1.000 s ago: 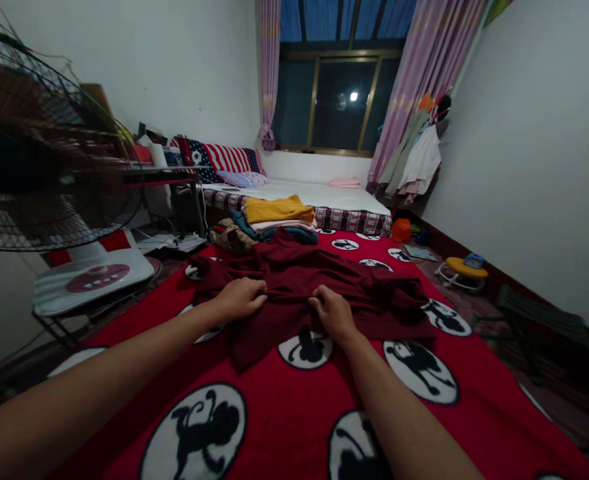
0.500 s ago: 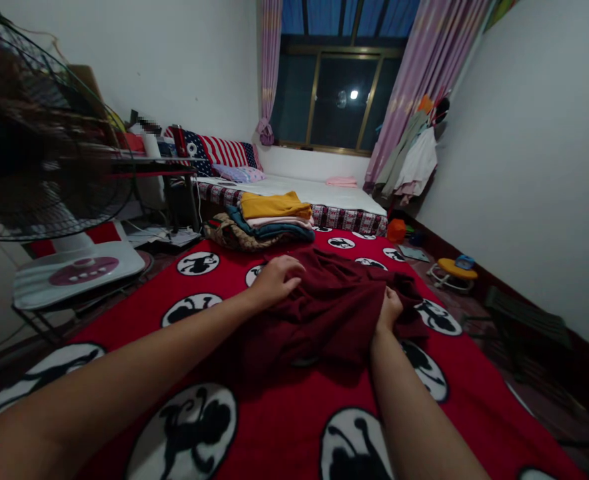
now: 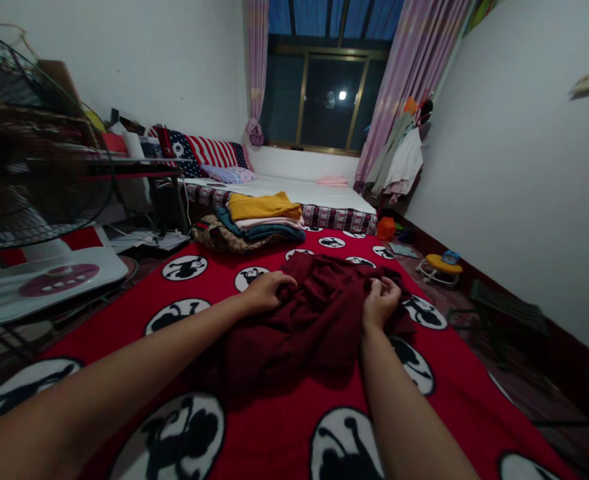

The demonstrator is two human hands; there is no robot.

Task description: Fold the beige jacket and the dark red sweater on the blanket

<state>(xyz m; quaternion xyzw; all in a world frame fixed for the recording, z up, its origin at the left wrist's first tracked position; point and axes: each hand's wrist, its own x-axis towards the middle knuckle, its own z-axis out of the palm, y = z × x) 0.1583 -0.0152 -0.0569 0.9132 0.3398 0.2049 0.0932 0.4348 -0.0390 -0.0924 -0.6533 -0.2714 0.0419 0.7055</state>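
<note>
A crumpled dark red garment [image 3: 319, 320] lies loosely in folds across the red blanket [image 3: 269, 433], which is printed with black figures in white ovals. On the garment's left edge, my left hand [image 3: 267, 292] has its fingers curled and closed on the cloth. My right hand [image 3: 380, 303] pinches the fabric on the right side, with thumb and fingers together. The exact kind of garment cannot be made out through the folds. Beyond it sits a stack of folded clothes, with a yellow garment [image 3: 262, 205] on top and a teal one [image 3: 269, 231] lower down.
On the left, a fan [image 3: 34, 180] stands close to the blanket, with a cluttered desk [image 3: 139, 163] behind it. A bed [image 3: 294, 190] lies below the window. To the right are a yellow-topped stool [image 3: 442, 265], a dark folding stool [image 3: 509, 310] and hanging clothes [image 3: 404, 163].
The view has swung slightly to the right. My left hand has lowered and closed on the garment's left edge. My right hand has shifted its fingers on the cloth.
</note>
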